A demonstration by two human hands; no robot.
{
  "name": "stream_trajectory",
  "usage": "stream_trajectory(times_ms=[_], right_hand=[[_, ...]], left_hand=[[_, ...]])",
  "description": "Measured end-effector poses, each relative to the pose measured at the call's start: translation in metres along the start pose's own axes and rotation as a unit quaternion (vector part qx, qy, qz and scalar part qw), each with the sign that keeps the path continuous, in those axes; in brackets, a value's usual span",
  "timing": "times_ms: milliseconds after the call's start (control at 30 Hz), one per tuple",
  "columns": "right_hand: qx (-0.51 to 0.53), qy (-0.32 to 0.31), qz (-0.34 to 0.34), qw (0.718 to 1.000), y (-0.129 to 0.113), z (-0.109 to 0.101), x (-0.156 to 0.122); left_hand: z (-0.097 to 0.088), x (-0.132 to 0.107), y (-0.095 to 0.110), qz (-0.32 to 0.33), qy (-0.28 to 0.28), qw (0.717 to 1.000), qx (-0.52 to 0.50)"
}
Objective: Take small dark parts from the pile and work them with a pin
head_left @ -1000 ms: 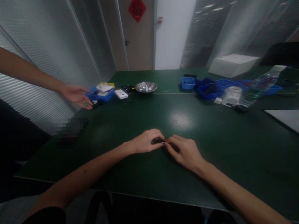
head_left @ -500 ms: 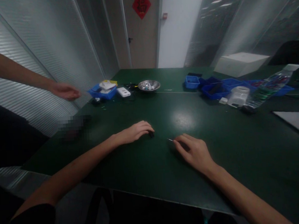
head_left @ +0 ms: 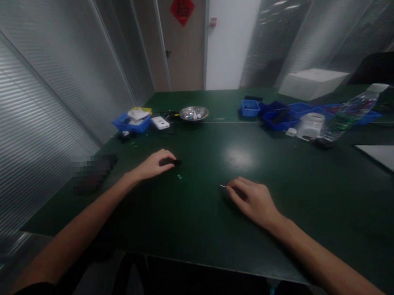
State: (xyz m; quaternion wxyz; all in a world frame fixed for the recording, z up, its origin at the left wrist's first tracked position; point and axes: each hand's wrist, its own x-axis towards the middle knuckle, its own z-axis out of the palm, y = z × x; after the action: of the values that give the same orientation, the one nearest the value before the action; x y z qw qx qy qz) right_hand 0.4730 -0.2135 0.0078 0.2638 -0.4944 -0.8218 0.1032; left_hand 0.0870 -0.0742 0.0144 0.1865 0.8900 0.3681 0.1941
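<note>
My left hand (head_left: 151, 166) rests over the green table with its fingers curled round a small black object (head_left: 170, 161), whose kind I cannot make out. Just to the near side of it, a tiny pale green piece (head_left: 179, 177) lies on the tabletop. My right hand (head_left: 255, 201) is closed, thumb against fingers, on a thin silvery pointed tool (head_left: 222, 186). Only the tip of that tool shows, pointing left; the rest is hidden in the hand.
On the green table (head_left: 202, 236), a metal bowl (head_left: 194, 114), a white device (head_left: 160, 122) and a blue tray (head_left: 132, 123) stand at the far left. Further right are blue bins (head_left: 250, 108), a tilted plastic bottle (head_left: 351, 113) and a white box (head_left: 312, 83). A blurred dark item (head_left: 95, 171) lies left.
My left hand has moved left and slightly away with the black object, and the tiny green piece now shows. The other person's arm has left the view. My right hand has hardly moved.
</note>
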Motion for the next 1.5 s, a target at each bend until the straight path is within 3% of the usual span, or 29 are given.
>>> stream_trajectory(times_ms=[100,200,300,400,533,667,900,1033,1200,1300,1400,1500], right_hand=[[-0.001,-0.002,0.005,1.000,0.000,0.000,0.000],[0.000,-0.005,0.006,1.000,-0.001,-0.001,0.000],[-0.001,-0.008,0.003,1.000,-0.001,-0.001,0.000],[-0.008,-0.005,-0.001,1.000,0.000,-0.001,-0.001],[-0.010,-0.006,-0.003,1.000,0.000,0.000,-0.001],[-0.006,-0.005,0.002,1.000,-0.001,-0.001,-0.001],[-0.017,-0.007,-0.012,1.000,0.002,0.002,0.000],[-0.015,-0.013,-0.007,1.000,0.004,0.002,0.000],[-0.015,-0.019,0.000,1.000,0.001,0.001,-0.001],[-0.012,-0.024,0.005,1.000,-0.001,0.000,0.000],[-0.014,-0.031,0.005,0.999,-0.001,-0.001,0.001],[-0.020,-0.025,0.000,1.000,0.000,0.000,0.001]], left_hand=[[0.015,-0.013,0.045,0.088,-0.051,0.995,-0.017],[0.025,-0.025,0.059,0.173,-0.077,0.981,0.031],[0.022,-0.028,0.034,0.153,-0.056,0.983,0.080],[0.007,-0.021,-0.014,0.033,-0.002,0.991,0.126],[-0.016,-0.010,-0.076,-0.095,0.084,0.977,0.171],[-0.024,-0.011,-0.109,-0.151,0.168,0.960,0.166],[-0.023,-0.020,-0.131,-0.174,0.223,0.945,0.167],[-0.031,-0.023,-0.141,-0.232,0.203,0.922,0.235],[-0.037,-0.023,-0.139,-0.196,0.186,0.925,0.267],[-0.033,-0.015,-0.130,-0.200,0.250,0.922,0.216],[-0.027,-0.004,-0.120,-0.198,0.349,0.911,0.096],[-0.023,0.004,-0.116,-0.204,0.394,0.896,-0.009]])
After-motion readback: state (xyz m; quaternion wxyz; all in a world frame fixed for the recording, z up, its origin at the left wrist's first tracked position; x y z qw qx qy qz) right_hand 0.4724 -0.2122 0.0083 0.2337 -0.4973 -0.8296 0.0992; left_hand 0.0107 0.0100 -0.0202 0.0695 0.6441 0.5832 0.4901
